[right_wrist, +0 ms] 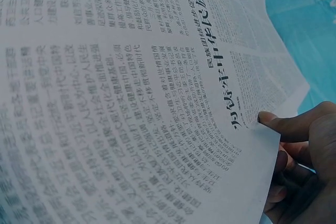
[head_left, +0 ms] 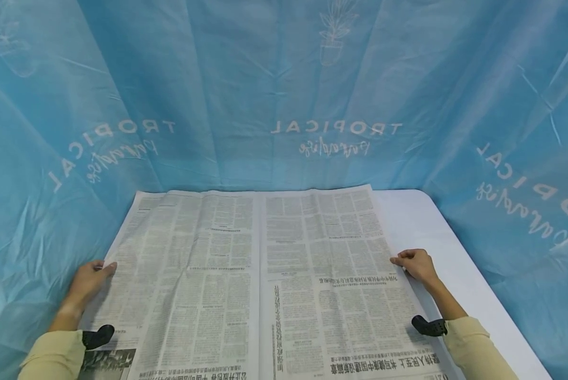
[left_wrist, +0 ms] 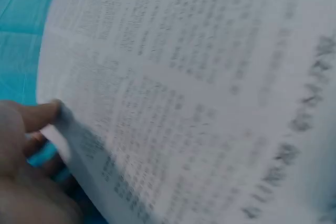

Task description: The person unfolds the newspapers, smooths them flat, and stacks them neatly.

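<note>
A wide newspaper sheet (head_left: 222, 285) lies spread open over the table, its print upside down in the head view and a pale fold line running down its middle. My left hand (head_left: 88, 282) pinches the sheet's left edge; in the left wrist view the thumb (left_wrist: 42, 115) lies on top of the paper with the other fingers beneath. On the opposite side my right hand (head_left: 418, 265) pinches the right edge. The right wrist view shows that thumb (right_wrist: 289, 127) over the page and curled fingers under it. The sheet has soft creases and bulges slightly near both hands.
The white tabletop (head_left: 436, 232) shows to the right of the newspaper. Blue curtains (head_left: 274, 95) with mirrored lettering hang behind and on both sides, close to the table's edges. A black band (head_left: 428, 326) sits on each wrist. The newspaper's near end runs out of the head view.
</note>
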